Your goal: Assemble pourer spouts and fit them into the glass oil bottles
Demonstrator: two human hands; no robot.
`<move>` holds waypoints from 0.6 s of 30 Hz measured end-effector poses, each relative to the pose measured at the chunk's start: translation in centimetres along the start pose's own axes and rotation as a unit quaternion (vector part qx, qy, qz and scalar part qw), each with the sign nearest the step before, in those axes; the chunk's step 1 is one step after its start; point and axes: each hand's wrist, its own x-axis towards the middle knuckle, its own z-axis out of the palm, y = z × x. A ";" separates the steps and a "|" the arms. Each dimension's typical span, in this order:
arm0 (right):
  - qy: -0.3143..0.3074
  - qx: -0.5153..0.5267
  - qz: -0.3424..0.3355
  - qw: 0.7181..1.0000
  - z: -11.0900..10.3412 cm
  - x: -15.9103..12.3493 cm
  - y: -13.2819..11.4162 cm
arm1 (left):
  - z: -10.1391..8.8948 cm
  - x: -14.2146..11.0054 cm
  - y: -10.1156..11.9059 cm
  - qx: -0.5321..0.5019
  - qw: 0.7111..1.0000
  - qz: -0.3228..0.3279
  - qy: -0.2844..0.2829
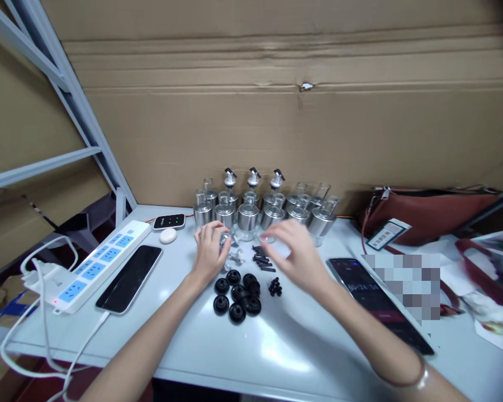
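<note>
My left hand (212,248) is curled around a small silvery piece (225,240), whose exact kind I cannot make out. Close by its fingers lie several silver and clear parts (236,257). My right hand (295,251), slightly blurred, is raised with thumb and fingers apart and nothing visible between them. To its left are small black lever-like pieces (262,259). Several black round stoppers (237,293) lie between my forearms, beside a small cluster of tiny black parts (275,287). Behind the hands stand glass bottles with metal sleeves (248,218); three in the back row carry pourer spouts (254,177).
At left are a power strip (104,265), a charging phone (129,279), a small device (169,221) and a white disc (168,236). Another phone (377,301) lies under my right forearm's side. A brown bag (436,215) sits at right. Cardboard (235,123) stands behind.
</note>
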 end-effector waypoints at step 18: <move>-0.051 -0.226 0.276 0.933 -1.2 12.6 9.0 | -0.2 -0.7 0.8 -0.007 0.997 0.073 0.028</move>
